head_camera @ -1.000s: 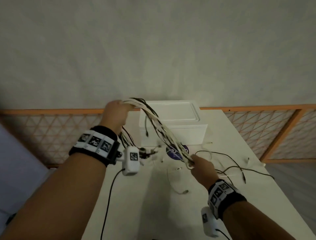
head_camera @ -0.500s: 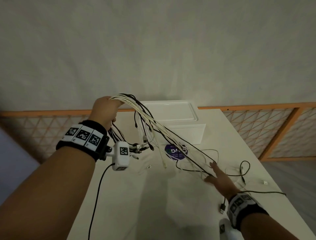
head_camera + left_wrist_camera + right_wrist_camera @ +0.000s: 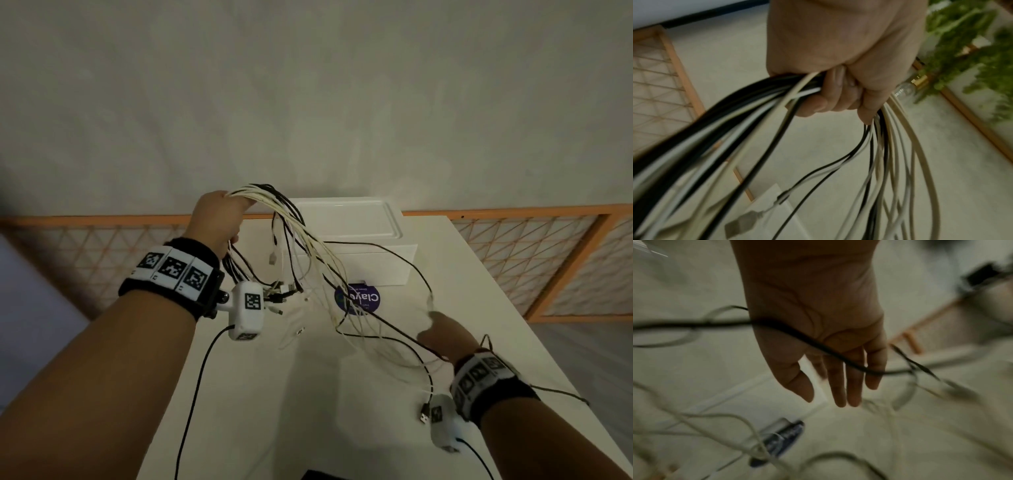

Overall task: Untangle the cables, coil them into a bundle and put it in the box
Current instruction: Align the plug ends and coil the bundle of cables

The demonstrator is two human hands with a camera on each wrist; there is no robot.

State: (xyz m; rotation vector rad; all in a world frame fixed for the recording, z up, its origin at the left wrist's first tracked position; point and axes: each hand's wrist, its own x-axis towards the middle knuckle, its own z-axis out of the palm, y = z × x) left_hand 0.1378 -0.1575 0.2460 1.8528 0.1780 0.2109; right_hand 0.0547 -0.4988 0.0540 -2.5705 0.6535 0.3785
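My left hand is raised above the table's far left and grips a bunch of white and black cables; in the left wrist view its fingers curl round the cables. The strands fan down onto the table. My right hand hovers low at the right with straight fingers, holding nothing. One black cable drapes across its palm. The white box stands closed at the far edge.
A round purple sticker lies on the table in front of the box. Loose cable ends and a USB plug trail near my right wrist. An orange lattice railing runs behind and to the right of the table.
My right hand let go of the cable ends, dropped toward the table's right side and opened flat. My left hand kept the bunch raised and the strands fell looser.
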